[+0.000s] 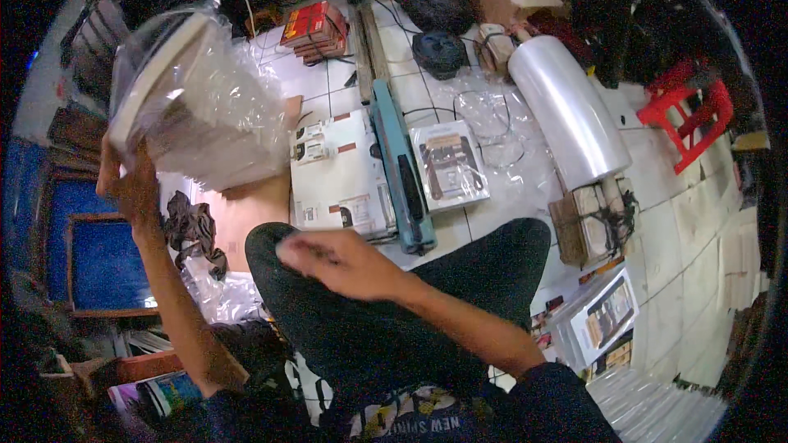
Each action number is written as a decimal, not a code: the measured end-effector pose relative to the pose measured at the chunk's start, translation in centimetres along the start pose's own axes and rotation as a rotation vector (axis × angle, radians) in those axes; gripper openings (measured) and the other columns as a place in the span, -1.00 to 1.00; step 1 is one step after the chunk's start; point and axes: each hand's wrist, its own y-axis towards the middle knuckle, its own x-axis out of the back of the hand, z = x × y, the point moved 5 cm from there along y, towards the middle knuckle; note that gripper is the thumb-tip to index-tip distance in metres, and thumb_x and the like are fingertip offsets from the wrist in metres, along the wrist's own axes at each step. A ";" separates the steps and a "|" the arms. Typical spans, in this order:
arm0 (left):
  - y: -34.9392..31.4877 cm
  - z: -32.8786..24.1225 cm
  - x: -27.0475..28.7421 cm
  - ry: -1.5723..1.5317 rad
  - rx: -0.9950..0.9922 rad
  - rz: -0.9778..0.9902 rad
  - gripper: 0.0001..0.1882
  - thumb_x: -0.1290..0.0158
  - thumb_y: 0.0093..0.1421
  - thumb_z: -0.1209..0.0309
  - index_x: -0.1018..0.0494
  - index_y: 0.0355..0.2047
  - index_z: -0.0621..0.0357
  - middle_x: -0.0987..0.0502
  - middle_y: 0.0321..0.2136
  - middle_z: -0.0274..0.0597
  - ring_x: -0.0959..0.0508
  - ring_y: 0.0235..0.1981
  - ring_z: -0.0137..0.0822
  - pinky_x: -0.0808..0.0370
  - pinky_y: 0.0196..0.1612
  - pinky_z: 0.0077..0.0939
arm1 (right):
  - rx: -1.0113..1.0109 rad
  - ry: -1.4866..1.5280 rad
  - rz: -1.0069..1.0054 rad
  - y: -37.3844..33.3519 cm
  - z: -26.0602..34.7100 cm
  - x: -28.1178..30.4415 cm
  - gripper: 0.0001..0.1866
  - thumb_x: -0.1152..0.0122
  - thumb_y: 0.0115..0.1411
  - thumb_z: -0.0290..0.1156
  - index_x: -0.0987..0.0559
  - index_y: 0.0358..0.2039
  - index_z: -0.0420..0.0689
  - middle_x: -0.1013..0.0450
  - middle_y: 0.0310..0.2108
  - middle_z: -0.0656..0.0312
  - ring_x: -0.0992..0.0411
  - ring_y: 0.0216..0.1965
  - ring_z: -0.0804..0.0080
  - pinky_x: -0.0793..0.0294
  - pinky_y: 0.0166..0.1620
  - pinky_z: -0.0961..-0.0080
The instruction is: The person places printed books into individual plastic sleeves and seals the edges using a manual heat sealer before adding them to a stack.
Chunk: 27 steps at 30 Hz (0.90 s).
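My left hand (131,184) grips the lower left edge of a clear plastic-wrapped white bundle (197,107), raised and tilted at the left. The loose film around it is creased, and what it wraps is hard to make out. Over my crossed legs, my right hand (341,262) hovers apart from the bundle; its fingers are smeared by motion. Ahead of my legs lies a long teal bar-shaped heat sealer (400,164). White printed books (336,184) are stacked to its left, and a plastic-wrapped book (447,162) lies to its right.
A big roll of clear film (569,107) rests on the tiled floor at right, near a tied block (593,221). Farther right stands a red plastic stool (688,111). Red books (315,30) are piled at the back. Another wrapped stack (595,316) sits by my right knee.
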 end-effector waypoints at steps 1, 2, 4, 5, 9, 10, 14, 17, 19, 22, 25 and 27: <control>-0.7 -0.8 1.4 -0.005 0.040 -0.050 -0.51 -0.15 0.14 0.39 -0.43 0.08 0.29 -0.51 0.01 0.11 -0.45 0.10 -0.13 -0.39 0.14 -0.25 | 0.028 0.147 0.025 0.6 0.7 -0.1 -0.57 0.04 0.40 -0.16 -0.49 0.00 -0.30 -0.52 -0.17 0.15 -0.50 -0.17 0.44 -0.51 -0.08 0.51; -1.4 -1.6 2.7 -0.013 0.084 -0.094 -0.51 -0.16 0.14 0.38 -0.42 0.08 0.29 -0.52 0.00 0.09 -0.47 0.07 -0.12 -0.41 0.12 -0.25 | 0.075 0.200 0.015 1.2 1.3 -0.3 -0.55 0.06 0.40 -0.14 -0.48 0.00 -0.30 -0.52 -0.18 0.15 -0.49 -0.15 0.44 -0.51 -0.08 0.51; -3.2 -2.9 5.7 -0.041 0.189 -0.165 -0.50 -0.17 0.15 0.37 -0.42 0.09 0.29 -0.52 0.00 0.07 -0.50 0.01 -0.10 -0.44 0.09 -0.25 | 0.161 0.257 -0.010 1.6 1.6 -0.2 -0.52 0.09 0.41 -0.10 -0.48 0.00 -0.30 -0.52 -0.19 0.14 -0.48 -0.12 0.44 -0.51 -0.08 0.51; -4.2 -3.5 7.1 -0.052 0.239 -0.185 -0.50 -0.18 0.15 0.37 -0.41 0.09 0.30 -0.53 0.00 0.06 -0.52 -0.02 -0.09 -0.46 0.07 -0.25 | 0.157 0.235 0.037 1.5 1.0 -0.3 -0.50 0.13 0.42 -0.08 -0.49 0.00 -0.29 -0.51 -0.14 0.15 -0.47 -0.09 0.44 -0.51 -0.07 0.48; -6.3 -6.2 10.4 0.470 0.171 -0.110 -0.51 -0.22 0.16 0.37 -0.42 0.06 0.33 -0.54 -0.04 0.04 -0.57 -0.13 -0.17 -0.52 -0.02 -0.28 | -0.064 -0.536 -0.125 -1.2 -6.1 1.9 -0.37 0.18 0.38 0.07 -0.53 -0.09 -0.34 -0.54 -0.27 -0.12 -0.51 -0.15 0.05 -0.45 -0.02 0.25; -6.7 -6.1 11.1 0.174 0.278 -0.221 -0.55 -0.22 0.16 0.38 -0.45 0.02 0.34 -0.56 -0.08 0.03 -0.57 -0.14 -0.20 -0.52 -0.04 -0.30 | -0.287 -0.666 -0.051 -1.7 -9.5 2.4 -0.29 0.24 0.36 0.16 -0.53 -0.09 -0.33 -0.53 -0.30 -0.18 -0.51 -0.15 -0.04 -0.42 0.00 0.19; -7.7 -8.1 12.9 -0.336 0.413 -0.381 -0.67 -0.22 0.17 0.42 -0.52 -0.10 0.35 -0.59 -0.20 -0.02 -0.56 -0.19 -0.31 -0.51 -0.09 -0.39 | -0.578 -0.608 0.098 -3.8 -21.4 2.6 -0.06 0.49 0.26 0.40 -0.49 0.07 -0.23 -0.44 -0.01 -0.20 -0.35 0.11 -0.09 -0.23 0.22 0.17; -6.0 -11.0 15.4 -0.139 0.341 -0.371 -0.69 -0.22 0.17 0.41 -0.54 -0.12 0.34 -0.61 -0.19 -0.06 -0.55 -0.22 -0.34 -0.47 -0.05 -0.45 | -0.668 -0.444 0.251 -2.2 -28.3 3.8 -0.06 0.52 0.26 0.39 -0.41 0.17 -0.19 -0.28 0.19 -0.12 -0.17 0.27 0.01 -0.05 0.33 0.20; -4.9 -12.3 17.1 -0.024 0.310 -0.419 -0.68 -0.24 0.15 0.39 -0.55 -0.14 0.34 -0.61 -0.20 -0.07 -0.55 -0.23 -0.35 -0.47 -0.09 -0.45 | -0.589 -0.344 0.372 -1.0 -31.3 4.2 -0.20 0.49 0.33 0.25 -0.27 0.27 -0.15 -0.09 0.33 -0.01 0.00 0.37 0.12 0.10 0.39 0.21; -4.5 -13.5 19.9 0.189 0.259 -0.472 -0.67 -0.28 0.11 0.38 -0.56 -0.17 0.34 -0.62 -0.21 -0.09 -0.56 -0.26 -0.37 -0.48 -0.11 -0.44 | -0.437 -0.299 0.421 0.9 -33.6 3.9 -0.33 0.43 0.39 0.11 -0.21 0.28 -0.13 -0.03 0.33 0.07 0.04 0.33 0.19 0.12 0.36 0.20; -5.1 -14.0 21.5 -0.070 0.149 -0.523 -0.67 -0.29 0.09 0.39 -0.56 -0.18 0.36 -0.62 -0.23 -0.10 -0.57 -0.27 -0.36 -0.47 -0.10 -0.45 | -0.425 -0.388 0.471 1.3 -34.6 3.5 -0.37 0.40 0.39 0.08 -0.29 0.20 -0.15 -0.14 0.22 0.06 -0.08 0.20 0.17 0.00 0.26 0.18; -5.7 -13.9 22.0 -0.299 0.196 -0.590 -0.67 -0.29 0.09 0.40 -0.56 -0.19 0.37 -0.62 -0.24 -0.11 -0.56 -0.28 -0.36 -0.46 -0.10 -0.47 | -0.428 -0.437 0.448 1.2 -34.8 3.2 -0.39 0.37 0.40 0.07 -0.34 0.14 -0.16 -0.21 0.15 0.05 -0.15 0.12 0.15 -0.07 0.20 0.17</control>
